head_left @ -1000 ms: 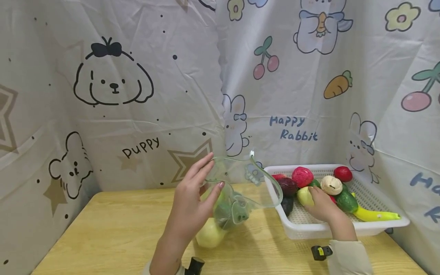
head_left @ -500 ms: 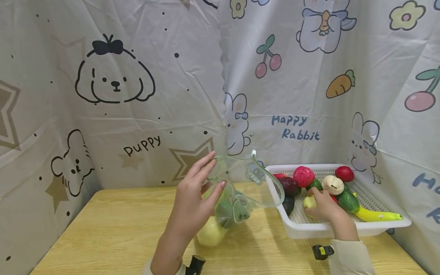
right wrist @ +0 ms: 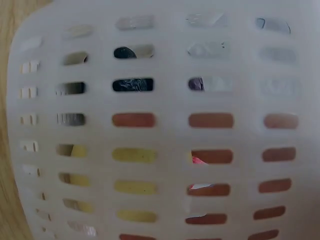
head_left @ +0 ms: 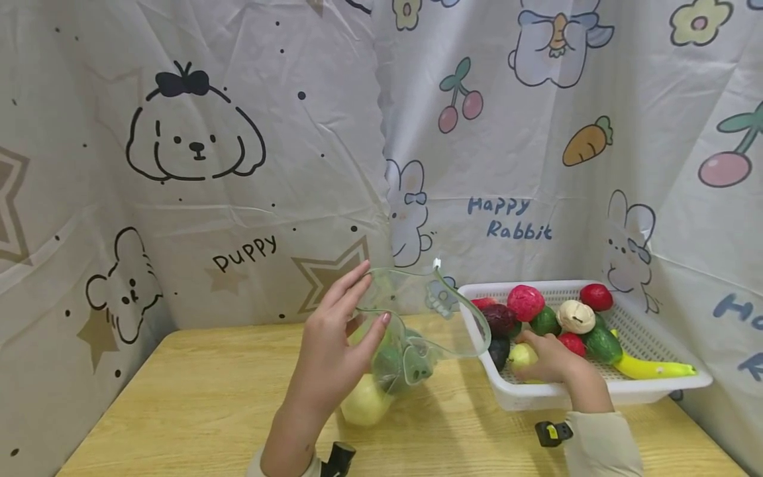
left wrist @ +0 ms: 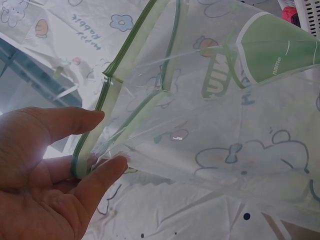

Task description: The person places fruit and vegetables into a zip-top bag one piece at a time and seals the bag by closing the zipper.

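My left hand (head_left: 334, 338) holds the rim of a clear zip bag (left wrist: 165, 115) with green edging, its mouth spread apart. Dark green items (head_left: 390, 368) and a round pale-yellow fruit (head_left: 365, 401) show at the bag's lower part. Inside the white basket, my right hand (head_left: 551, 358) grips a yellow-green fruit (head_left: 522, 356) near the front left corner; its fingers partly hide the fruit. Through the slots of the basket wall (right wrist: 170, 102), the right wrist view shows yellow patches of fruit (right wrist: 135, 155) and bits of the hand.
The white perforated basket (head_left: 650, 394) also holds a yellow banana-shaped piece (head_left: 656, 368), a green cucumber-like piece (head_left: 602, 346), a cream piece (head_left: 575, 317), red pieces (head_left: 526, 303) and dark ones (head_left: 499, 320). A printed curtain (head_left: 238, 199) stands behind the wooden table (head_left: 208, 391).
The yellow-green fruit has shifted slightly toward the basket's front with my right hand, uncovering a red piece beside the hand. My left hand and the bag stay in nearly the same place.
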The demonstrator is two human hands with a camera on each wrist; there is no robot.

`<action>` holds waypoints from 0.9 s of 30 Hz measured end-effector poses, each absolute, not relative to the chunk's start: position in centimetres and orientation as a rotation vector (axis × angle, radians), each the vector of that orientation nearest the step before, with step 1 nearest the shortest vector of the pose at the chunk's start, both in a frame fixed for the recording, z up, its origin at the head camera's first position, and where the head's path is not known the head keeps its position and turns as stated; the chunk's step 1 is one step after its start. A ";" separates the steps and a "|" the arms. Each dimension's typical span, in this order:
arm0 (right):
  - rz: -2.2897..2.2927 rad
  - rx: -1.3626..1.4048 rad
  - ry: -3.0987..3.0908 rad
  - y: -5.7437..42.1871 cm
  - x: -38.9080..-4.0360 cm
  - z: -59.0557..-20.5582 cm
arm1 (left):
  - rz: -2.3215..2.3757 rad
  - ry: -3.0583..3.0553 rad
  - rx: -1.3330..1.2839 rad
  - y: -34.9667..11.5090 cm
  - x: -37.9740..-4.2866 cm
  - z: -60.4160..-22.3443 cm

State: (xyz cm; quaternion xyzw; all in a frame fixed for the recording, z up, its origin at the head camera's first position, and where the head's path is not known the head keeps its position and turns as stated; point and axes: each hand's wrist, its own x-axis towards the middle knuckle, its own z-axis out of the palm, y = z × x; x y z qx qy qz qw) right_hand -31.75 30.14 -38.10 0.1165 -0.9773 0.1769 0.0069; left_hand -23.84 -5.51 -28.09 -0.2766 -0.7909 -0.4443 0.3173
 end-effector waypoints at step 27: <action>0.780 0.274 -2.652 27.3 -28.1 -31.4 | -1.183 -2.107 -0.714 -5.8 -23.9 -28.1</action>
